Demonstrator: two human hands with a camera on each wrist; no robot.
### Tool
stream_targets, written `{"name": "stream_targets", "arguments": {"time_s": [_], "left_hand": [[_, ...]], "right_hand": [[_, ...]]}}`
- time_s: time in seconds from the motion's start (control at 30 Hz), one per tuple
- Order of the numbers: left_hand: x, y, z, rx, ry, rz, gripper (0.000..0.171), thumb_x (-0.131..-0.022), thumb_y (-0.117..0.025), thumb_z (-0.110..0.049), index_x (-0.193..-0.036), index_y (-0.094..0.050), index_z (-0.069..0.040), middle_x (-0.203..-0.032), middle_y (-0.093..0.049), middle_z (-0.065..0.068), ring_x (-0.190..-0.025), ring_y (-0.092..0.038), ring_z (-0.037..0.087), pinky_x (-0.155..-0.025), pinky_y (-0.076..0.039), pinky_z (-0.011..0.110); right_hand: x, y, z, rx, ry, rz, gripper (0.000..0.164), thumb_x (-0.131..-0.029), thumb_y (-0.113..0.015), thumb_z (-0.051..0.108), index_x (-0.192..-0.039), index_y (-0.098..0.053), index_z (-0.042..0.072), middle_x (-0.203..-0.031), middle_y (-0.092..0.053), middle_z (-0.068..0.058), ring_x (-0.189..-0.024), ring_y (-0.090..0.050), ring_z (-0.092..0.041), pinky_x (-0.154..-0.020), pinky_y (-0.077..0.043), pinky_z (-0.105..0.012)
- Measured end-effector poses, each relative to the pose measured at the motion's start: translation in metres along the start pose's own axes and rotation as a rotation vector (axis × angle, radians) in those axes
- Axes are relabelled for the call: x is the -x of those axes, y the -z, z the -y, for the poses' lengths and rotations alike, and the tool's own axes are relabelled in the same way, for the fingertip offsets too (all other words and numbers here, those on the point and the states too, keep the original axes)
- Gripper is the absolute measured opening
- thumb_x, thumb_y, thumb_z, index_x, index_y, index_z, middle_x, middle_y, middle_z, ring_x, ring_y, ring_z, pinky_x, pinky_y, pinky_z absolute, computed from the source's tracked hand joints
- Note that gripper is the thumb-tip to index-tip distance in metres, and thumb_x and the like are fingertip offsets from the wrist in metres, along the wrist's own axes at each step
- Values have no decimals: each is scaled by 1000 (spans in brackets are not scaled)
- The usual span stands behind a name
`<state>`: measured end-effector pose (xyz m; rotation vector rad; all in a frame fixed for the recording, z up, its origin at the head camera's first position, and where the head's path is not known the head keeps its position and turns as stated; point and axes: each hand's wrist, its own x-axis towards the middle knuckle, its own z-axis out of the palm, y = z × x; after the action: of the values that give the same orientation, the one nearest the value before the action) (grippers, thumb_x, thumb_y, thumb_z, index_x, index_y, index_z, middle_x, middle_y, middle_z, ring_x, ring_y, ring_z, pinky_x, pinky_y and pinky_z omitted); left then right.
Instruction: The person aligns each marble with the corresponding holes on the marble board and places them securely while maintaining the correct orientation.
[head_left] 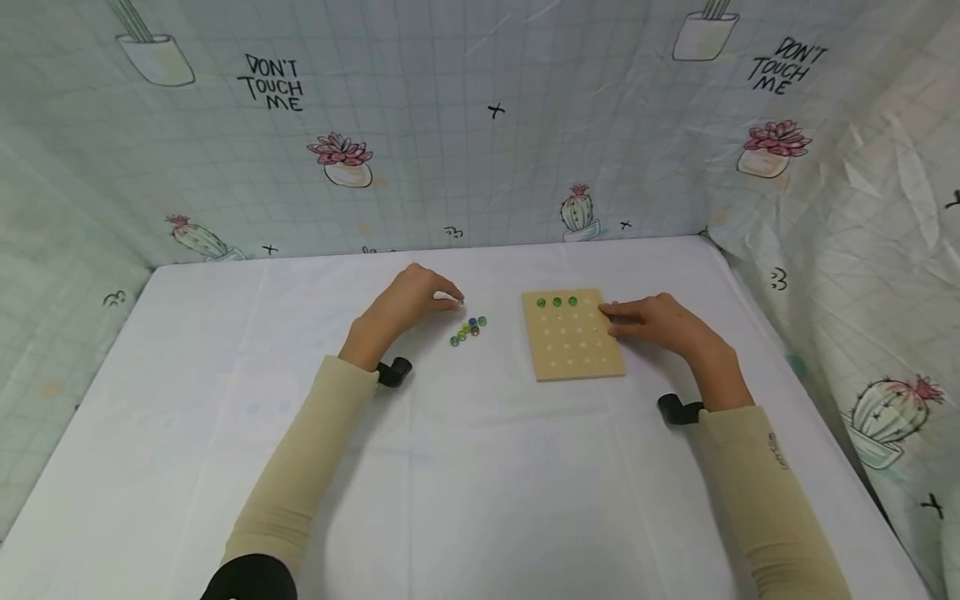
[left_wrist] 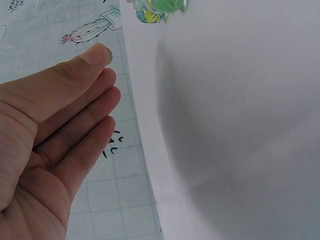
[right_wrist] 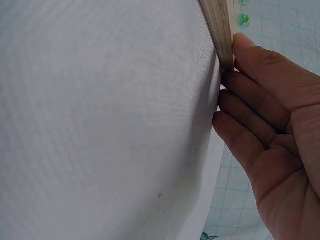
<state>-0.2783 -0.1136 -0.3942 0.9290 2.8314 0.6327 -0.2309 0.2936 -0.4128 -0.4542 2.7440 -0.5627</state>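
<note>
A pale wooden board (head_left: 573,354) with rows of small hollows lies on the table; three green glass marbles (head_left: 557,302) sit along its far row. At the board's right edge, my right hand (head_left: 652,321) grips it, thumb at the upper edge and fingers against the side (right_wrist: 270,110). To the left, my left hand (head_left: 405,300) is held just above a loose group of marbles (head_left: 465,331) in green, yellow, blue and brown. Its thumb and index finger pinch what looks like a small glass marble (head_left: 461,302). In the left wrist view the thumb (left_wrist: 75,75) hides that pinch.
A white cloth (head_left: 487,483) covers the table. Behind and at the right hangs a printed curtain (head_left: 450,125) with cactus drawings. Black camera mounts (head_left: 393,372) are worn at both wrists and stick out toward the middle.
</note>
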Motion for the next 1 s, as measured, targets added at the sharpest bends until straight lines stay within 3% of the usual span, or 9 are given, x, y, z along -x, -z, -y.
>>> {"name": "stream_targets", "arguments": {"time_s": [1.0], "left_hand": [[-2, 2, -5, -10, -26, -40, 19, -91, -77, -19, -108, -82, -11, -106, -78, 5, -101, -72, 25, -90, -57, 38]], "right_hand": [[0, 1, -1, -7, 10, 0, 51, -99, -68, 31, -146, -56, 15, -148, -52, -13, -137, -48, -41, -111, -40, -59]]}}
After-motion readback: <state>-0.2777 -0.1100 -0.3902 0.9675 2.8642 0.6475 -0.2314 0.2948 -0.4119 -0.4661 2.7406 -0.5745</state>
